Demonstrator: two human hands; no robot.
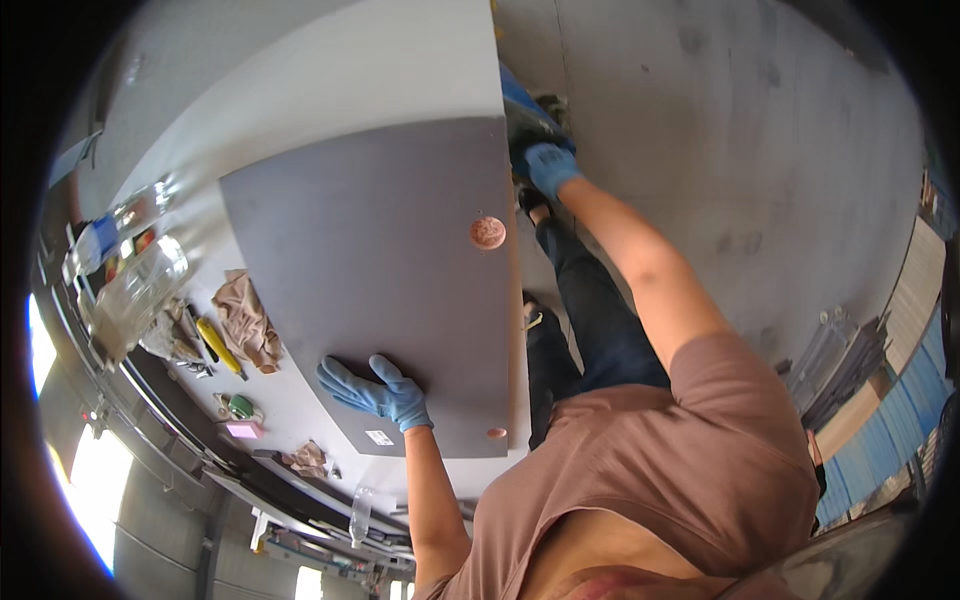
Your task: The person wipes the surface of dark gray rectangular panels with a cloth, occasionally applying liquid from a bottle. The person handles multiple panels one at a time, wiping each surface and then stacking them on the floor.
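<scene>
My left hand [379, 394], in a blue glove, lies flat with fingers apart on a dark grey panel [375, 262], close to a small white label. The panel rests on a light worktop [375, 82]. Near its right edge are a large round bored recess [487, 233] and a smaller one [496, 433]. My right hand [552, 169], also gloved in blue, reaches past the worktop's right edge and touches a blue and black object [529, 112]. That object is partly hidden by the edge and blurred; the fingers' grip on it is unclear.
Left of the panel lie a yellow utility knife [219, 346], a brown crumpled cloth [247, 321], clear plastic bottles [142, 289] and a pink block [245, 429]. Another cloth [306, 459] lies lower down. Grey floor [720, 150] extends to the right, with stacked dark strips [844, 367] at far right.
</scene>
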